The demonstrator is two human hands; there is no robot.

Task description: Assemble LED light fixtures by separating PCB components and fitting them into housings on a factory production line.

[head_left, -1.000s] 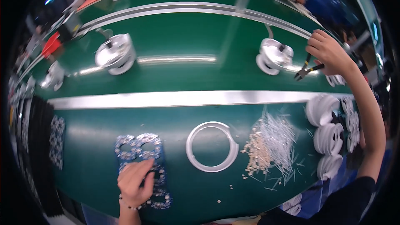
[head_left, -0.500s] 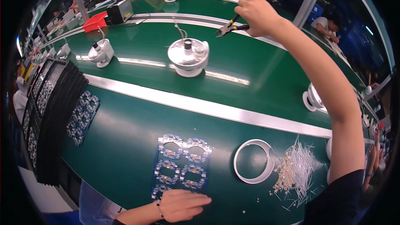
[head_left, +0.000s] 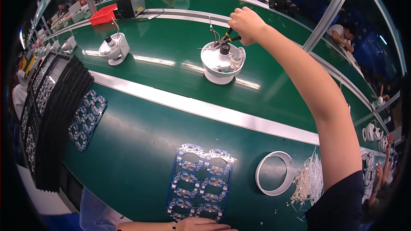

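My right hand reaches far over the green surface, closed around the handles of diagonal cutters with black and yellow grips. The cutter jaws are at the back rim of a round white camera housing, beside its upright wires. A black lens barrel stands in the housing's open top. At the lower edge lies my left hand, partly cut off, its visible fingers stretched out and holding nothing. It is by the near end of a blue circuit board panel with several oval cut-outs.
A white ring lies right of the panel, near a pile of white cable ties and small beige connectors. Black trays stack at left beside another board panel. A second white housing stands farther left.
My right hand has brought the cutters down to the housing's wires. The housing sits farther right in view. My left hand is lower, partly out of the picture.
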